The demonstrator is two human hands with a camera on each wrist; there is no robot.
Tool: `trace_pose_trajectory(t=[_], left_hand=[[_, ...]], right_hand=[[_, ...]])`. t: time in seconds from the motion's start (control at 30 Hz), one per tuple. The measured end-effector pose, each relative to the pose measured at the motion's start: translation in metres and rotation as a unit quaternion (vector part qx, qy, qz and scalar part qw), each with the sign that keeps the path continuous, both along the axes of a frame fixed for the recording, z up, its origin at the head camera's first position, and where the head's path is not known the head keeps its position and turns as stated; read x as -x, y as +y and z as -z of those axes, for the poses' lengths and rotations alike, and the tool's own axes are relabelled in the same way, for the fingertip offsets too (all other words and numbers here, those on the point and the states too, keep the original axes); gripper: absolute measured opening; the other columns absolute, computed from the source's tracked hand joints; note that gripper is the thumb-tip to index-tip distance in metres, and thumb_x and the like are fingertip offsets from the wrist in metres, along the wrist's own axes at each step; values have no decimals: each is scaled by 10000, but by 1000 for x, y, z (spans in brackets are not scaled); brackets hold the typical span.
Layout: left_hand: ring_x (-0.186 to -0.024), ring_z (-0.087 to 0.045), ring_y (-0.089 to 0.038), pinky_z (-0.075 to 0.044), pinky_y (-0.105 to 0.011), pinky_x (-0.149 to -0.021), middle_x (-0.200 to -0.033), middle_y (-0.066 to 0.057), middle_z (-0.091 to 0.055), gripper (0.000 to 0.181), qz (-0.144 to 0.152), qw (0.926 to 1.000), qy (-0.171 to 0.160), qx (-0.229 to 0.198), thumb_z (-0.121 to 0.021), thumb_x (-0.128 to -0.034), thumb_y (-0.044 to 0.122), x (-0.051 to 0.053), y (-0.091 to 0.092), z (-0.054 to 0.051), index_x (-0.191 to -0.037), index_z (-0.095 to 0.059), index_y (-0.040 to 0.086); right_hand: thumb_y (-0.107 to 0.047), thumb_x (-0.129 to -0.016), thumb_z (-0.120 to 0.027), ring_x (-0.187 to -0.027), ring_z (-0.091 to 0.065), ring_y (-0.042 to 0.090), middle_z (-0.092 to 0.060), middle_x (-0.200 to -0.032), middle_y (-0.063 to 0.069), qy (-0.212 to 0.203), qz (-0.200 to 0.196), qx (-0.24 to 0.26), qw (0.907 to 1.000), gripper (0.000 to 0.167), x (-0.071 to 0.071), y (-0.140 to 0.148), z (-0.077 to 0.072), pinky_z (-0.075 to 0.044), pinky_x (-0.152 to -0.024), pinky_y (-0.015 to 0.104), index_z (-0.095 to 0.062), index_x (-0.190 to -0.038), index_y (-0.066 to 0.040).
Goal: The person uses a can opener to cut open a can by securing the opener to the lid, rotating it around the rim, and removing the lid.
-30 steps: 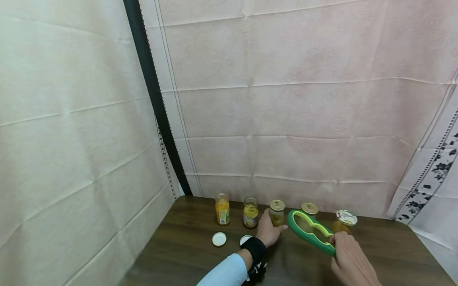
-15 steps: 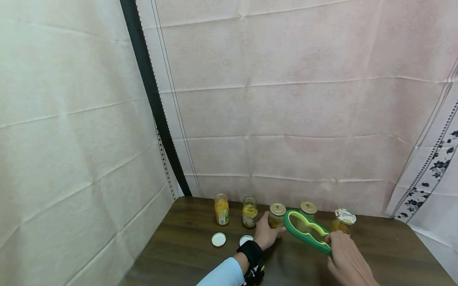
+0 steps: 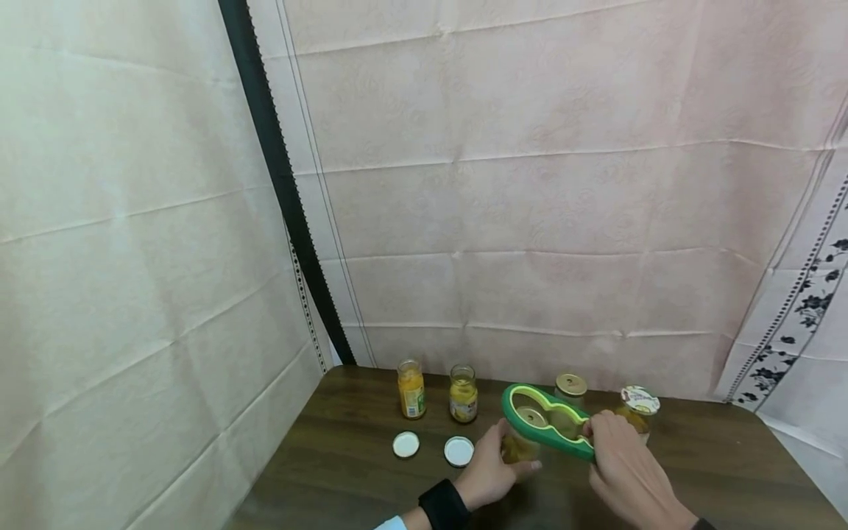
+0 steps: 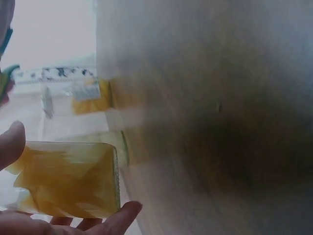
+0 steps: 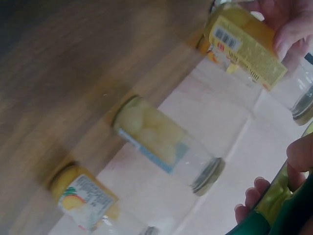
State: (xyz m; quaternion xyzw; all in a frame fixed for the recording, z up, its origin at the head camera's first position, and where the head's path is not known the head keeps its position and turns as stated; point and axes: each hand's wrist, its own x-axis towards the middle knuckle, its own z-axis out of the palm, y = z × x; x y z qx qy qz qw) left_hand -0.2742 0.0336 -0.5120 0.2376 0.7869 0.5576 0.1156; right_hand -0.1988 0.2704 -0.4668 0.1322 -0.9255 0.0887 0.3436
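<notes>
My left hand grips a glass jar of yellow fruit, fingers on one side and thumb on the other. In the left wrist view a fingertip reaches the jar's base, which looks raised off the table. My right hand holds a green jar opener by its handle end. In the head view the opener's loop overlaps the held jar's gold lid; whether it touches cannot be told. To the right stand a gold-lidded jar of pale fruit and a jar with a patterned lid.
Two uncovered jars, one orange and one yellow, stand at the back left of the brown table. Two white lids lie before them. Cloth walls rise behind and at the left.
My left hand has brought the gold-lidded jar toward me from the back row. My right hand has moved the jar opener left, over that jar. The other jars have stayed put.
</notes>
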Motion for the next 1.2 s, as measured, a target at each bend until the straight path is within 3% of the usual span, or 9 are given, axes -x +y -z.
trace_pose_trajectory(t=[0.13,0.23,0.53,0.8,1.0,1.1,1.2], left_hand=[[-1195,-627,-53,-556,-310,-976,-1308,93,-635,531,109,9998,112,80,-830,-953,364,-16,-6,-2,-1413,-565,376],[-1154,-616,-11,-531,-264,-939,-1287,110,-637,498,153,9997,150,113,-829,-951,375,-22,-8,-5,-1383,-581,383],[-1262,-614,-30,-526,-250,-995,-1428,114,-633,588,225,9991,320,-154,-829,-954,342,-31,-8,-9,-1461,-536,398],[-1304,-610,-39,-519,-285,-1071,-1429,134,-638,524,239,9987,144,-425,-817,-967,290,-39,-8,-11,-1422,-579,391],[-1284,-619,-37,-519,-272,-1054,-1426,126,-642,553,207,9987,166,-441,-829,-957,296,-39,-9,-11,-1434,-571,403],[-1296,-610,-34,-522,-281,-1057,-1438,131,-632,561,407,9986,143,-301,-800,-982,322,-40,-11,-10,-1471,-539,409],[-1323,-591,-35,-523,-288,-1064,-1467,129,-605,558,728,9972,183,-27,-746,-1022,353,-39,-15,-9,-1513,-487,411]], right_hand=[[60,-676,-588,-765,-422,104,-464,-837,-76,176,-226,-61,9996,314,-1,-6,-5,-371,-673,269,-570,-926,-130],[56,-662,-587,-760,-418,84,-459,-832,-87,239,-313,-111,9992,322,-2,-10,-6,-374,-671,264,-570,-918,-138],[76,-658,-651,-756,-351,54,-424,-823,-117,252,-314,-328,9986,360,-7,-23,-11,-336,-676,241,-557,-902,-172],[57,-674,-651,-749,-296,64,-387,-818,-100,325,-314,-726,9963,342,-11,-29,-11,-303,-675,241,-541,-894,-180],[-24,-682,-725,-699,-380,53,-454,-789,-78,-120,34,-413,9991,340,-16,-32,-16,-329,-600,231,-580,-977,-108],[-28,-692,-774,-693,-487,60,-575,-821,-37,-442,240,-282,9983,470,-18,-35,-19,-410,-566,257,-620,-1135,-49],[-26,-748,-805,-722,-559,71,-646,-899,-10,-613,257,-538,9963,501,-18,-38,-19,-488,-594,280,-632,-1217,-42]])
